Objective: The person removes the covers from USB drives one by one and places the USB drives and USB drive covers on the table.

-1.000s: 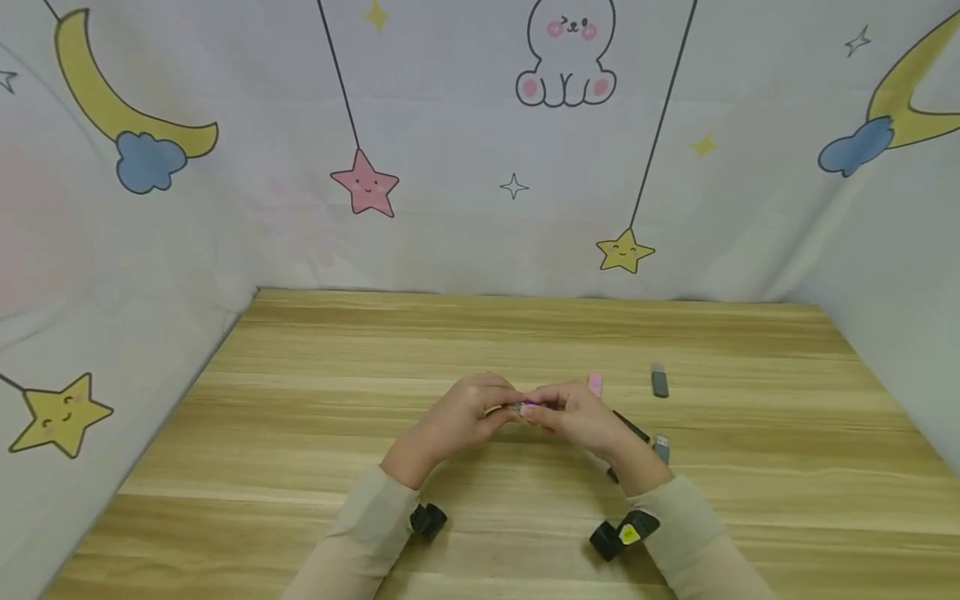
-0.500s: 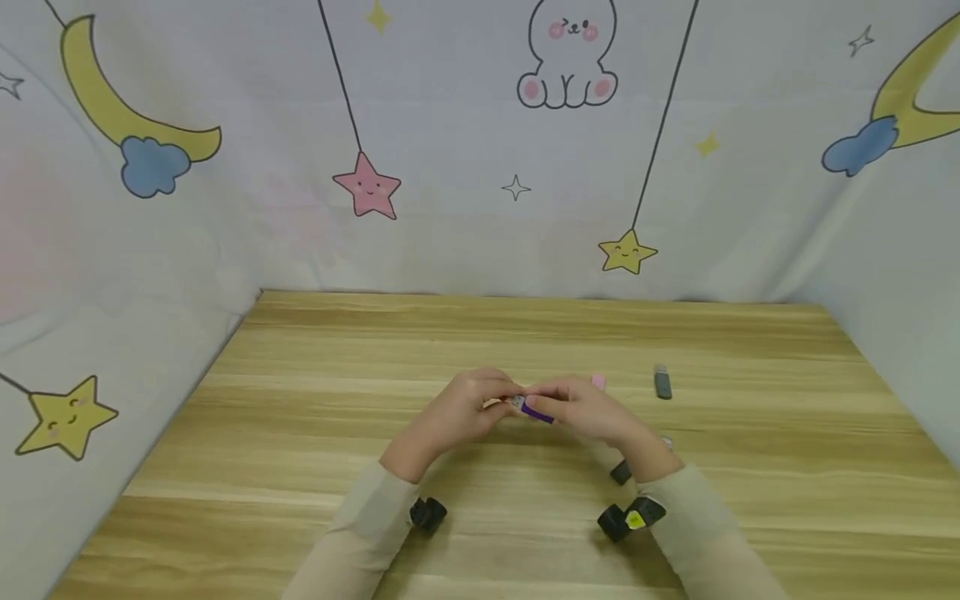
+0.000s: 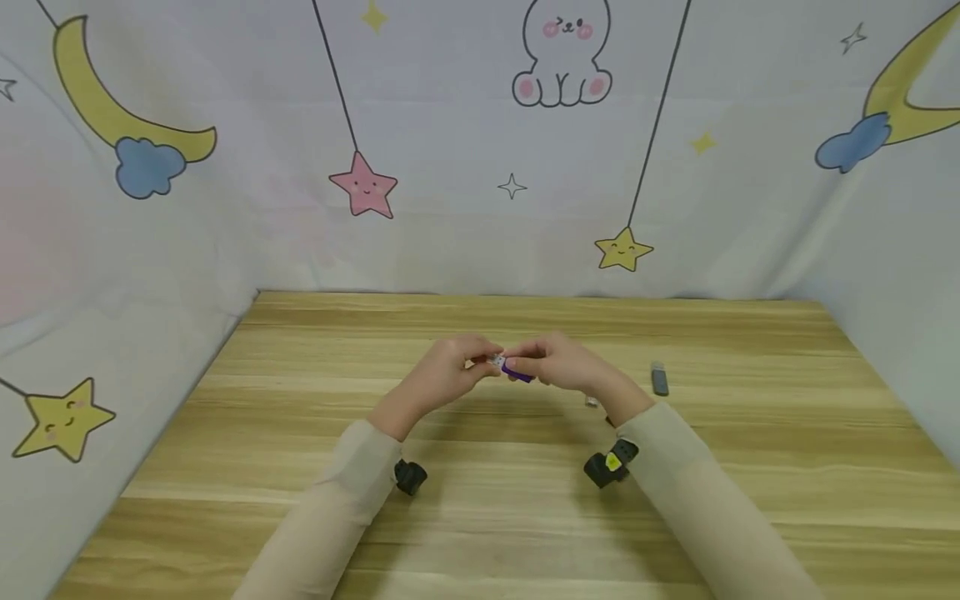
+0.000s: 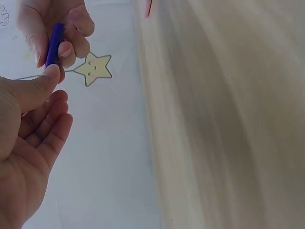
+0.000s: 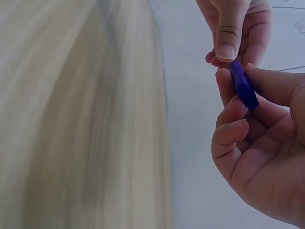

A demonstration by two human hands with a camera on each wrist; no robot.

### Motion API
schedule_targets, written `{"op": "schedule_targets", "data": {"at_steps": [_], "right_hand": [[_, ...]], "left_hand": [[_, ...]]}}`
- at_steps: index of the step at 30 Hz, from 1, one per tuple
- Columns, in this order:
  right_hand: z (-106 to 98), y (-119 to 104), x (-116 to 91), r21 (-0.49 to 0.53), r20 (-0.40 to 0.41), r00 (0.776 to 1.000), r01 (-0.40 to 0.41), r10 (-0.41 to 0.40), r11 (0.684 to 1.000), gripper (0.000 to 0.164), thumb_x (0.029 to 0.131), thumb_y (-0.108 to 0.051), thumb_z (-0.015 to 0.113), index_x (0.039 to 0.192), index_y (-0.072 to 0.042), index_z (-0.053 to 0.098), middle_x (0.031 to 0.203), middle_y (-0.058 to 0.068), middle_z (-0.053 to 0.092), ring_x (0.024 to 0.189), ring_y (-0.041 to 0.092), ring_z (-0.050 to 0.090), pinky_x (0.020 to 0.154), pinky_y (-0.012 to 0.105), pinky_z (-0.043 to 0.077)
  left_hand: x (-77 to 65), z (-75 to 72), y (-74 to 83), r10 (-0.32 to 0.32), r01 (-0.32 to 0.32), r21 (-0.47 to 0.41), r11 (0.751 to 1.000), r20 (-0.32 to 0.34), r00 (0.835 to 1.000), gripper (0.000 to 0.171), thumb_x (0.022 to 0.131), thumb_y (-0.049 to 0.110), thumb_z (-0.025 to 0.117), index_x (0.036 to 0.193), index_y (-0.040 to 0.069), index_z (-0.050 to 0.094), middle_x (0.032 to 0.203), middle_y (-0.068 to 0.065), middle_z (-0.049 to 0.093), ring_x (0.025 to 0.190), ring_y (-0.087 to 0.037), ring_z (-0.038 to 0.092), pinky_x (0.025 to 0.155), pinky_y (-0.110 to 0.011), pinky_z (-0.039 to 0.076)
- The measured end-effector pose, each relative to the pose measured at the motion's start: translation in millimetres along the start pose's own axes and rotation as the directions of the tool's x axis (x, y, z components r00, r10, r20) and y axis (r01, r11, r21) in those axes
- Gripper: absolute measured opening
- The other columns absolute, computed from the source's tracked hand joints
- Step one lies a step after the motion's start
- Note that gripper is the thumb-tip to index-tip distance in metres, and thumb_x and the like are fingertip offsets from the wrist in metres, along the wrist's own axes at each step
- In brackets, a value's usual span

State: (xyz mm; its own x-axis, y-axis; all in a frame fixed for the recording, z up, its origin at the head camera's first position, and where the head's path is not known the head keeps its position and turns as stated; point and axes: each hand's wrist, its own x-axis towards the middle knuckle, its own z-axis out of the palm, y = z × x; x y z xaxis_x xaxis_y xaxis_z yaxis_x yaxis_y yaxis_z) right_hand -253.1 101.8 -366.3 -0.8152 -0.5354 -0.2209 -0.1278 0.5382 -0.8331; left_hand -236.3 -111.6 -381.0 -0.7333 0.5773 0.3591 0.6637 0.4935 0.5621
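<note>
Both hands are raised above the wooden table around a purple USB flash drive point(image 3: 517, 372) with a silver plug. The right hand point(image 3: 566, 362) pinches its purple body between thumb and fingers. At the plug end, the left hand point(image 3: 450, 371) pinches the drive with thumb and fingertips. From the left wrist, the purple body point(image 4: 55, 44) appears edge-on, with the left thumb at its near end. The right wrist view shows the drive point(image 5: 244, 88) bridging both hands, its plug hidden by fingers.
A grey USB flash drive point(image 3: 659, 379) lies on the table point(image 3: 465, 517) at the right. A silver plug end point(image 3: 591, 401) shows beside the right wrist, which hides the rest. In the left wrist view a pink item point(image 4: 147, 8) lies near the top edge. A printed cloth backdrop point(image 3: 450, 242) stands behind.
Both hands have lifted and moved away from the body with the purple flash drive. Its body has come into clearer view. The right forearm now covers most of the other items.
</note>
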Motion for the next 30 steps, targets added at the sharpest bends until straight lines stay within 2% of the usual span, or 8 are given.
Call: {"op": "schedule_targets", "data": {"at_steps": [3,7,14,18,24,26,30], "right_hand": [[-4,-7,11,0.025,0.003,1.000,-0.005,0.005,1.000,0.033,0.100,-0.027,0.053,0.126,-0.010,0.064,0.110,0.013,0.069,0.090,0.025,0.055,0.072,0.033,0.043],[-7,-16,27,0.036,-0.012,1.000,-0.013,0.014,0.999,0.033,0.100,-0.027,0.053,0.125,-0.009,0.065,0.110,0.014,0.068,0.092,0.032,0.052,0.066,0.028,0.039],[-11,-22,46,0.076,-0.039,0.998,-0.043,0.046,0.996,0.032,0.101,-0.027,0.052,0.121,-0.007,0.065,0.114,0.015,0.066,0.095,0.027,0.054,0.077,0.036,0.043],[-9,-18,56,0.130,-0.064,0.997,-0.044,0.053,0.991,0.034,0.100,-0.027,0.052,0.124,-0.005,0.064,0.115,0.017,0.065,0.092,0.026,0.052,0.078,0.039,0.042],[-1,-10,69,0.166,-0.139,0.988,-0.049,0.072,0.985,0.037,0.100,-0.029,0.054,0.128,-0.006,0.061,0.113,0.012,0.065,0.095,0.024,0.055,0.084,0.041,0.046],[3,-8,73,0.186,-0.161,0.983,-0.059,0.090,0.981,0.037,0.100,-0.029,0.053,0.129,-0.006,0.060,0.115,0.012,0.063,0.094,0.021,0.055,0.084,0.040,0.047],[8,-3,82,0.240,-0.200,0.972,-0.070,0.120,0.968,0.036,0.099,-0.026,0.055,0.127,-0.004,0.062,0.112,0.013,0.063,0.087,0.017,0.055,0.074,0.030,0.049]], "left_hand": [[5.6,-9.2,-5.0,-0.038,0.038,-0.008,0.999,0.000,0.999,0.024,0.090,0.009,0.067,0.112,0.000,0.070,0.094,-0.007,0.070,0.082,-0.015,0.061,0.072,-0.029,0.052],[13.3,-18.2,-13.0,-0.072,0.071,-0.041,0.997,-0.013,0.997,0.022,0.090,0.007,0.066,0.111,-0.001,0.070,0.094,-0.009,0.069,0.082,-0.017,0.061,0.074,-0.032,0.053],[22.1,-28.3,-26.9,-0.152,0.150,-0.047,0.988,-0.039,0.988,0.025,0.091,0.005,0.065,0.113,-0.007,0.067,0.094,-0.013,0.069,0.082,-0.022,0.061,0.076,-0.037,0.053],[22.4,-29.8,-36.0,-0.182,0.181,-0.023,0.983,-0.070,0.981,0.025,0.090,0.004,0.066,0.112,-0.007,0.068,0.095,-0.015,0.067,0.082,-0.023,0.060,0.076,-0.039,0.053],[18.7,-26.1,-51.3,-0.230,0.228,-0.028,0.973,-0.121,0.966,0.025,0.088,0.002,0.068,0.110,-0.009,0.068,0.094,-0.016,0.067,0.083,-0.025,0.061,0.075,-0.038,0.053],[18.3,-24.4,-55.4,-0.248,0.246,-0.033,0.969,-0.123,0.961,0.026,0.087,0.002,0.069,0.111,-0.009,0.067,0.094,-0.017,0.068,0.082,-0.025,0.061,0.075,-0.037,0.053],[20.1,-21.9,-61.8,-0.285,0.282,-0.046,0.958,-0.109,0.952,0.028,0.088,0.001,0.068,0.113,-0.011,0.065,0.097,-0.020,0.069,0.084,-0.027,0.063,0.075,-0.037,0.054]]}}
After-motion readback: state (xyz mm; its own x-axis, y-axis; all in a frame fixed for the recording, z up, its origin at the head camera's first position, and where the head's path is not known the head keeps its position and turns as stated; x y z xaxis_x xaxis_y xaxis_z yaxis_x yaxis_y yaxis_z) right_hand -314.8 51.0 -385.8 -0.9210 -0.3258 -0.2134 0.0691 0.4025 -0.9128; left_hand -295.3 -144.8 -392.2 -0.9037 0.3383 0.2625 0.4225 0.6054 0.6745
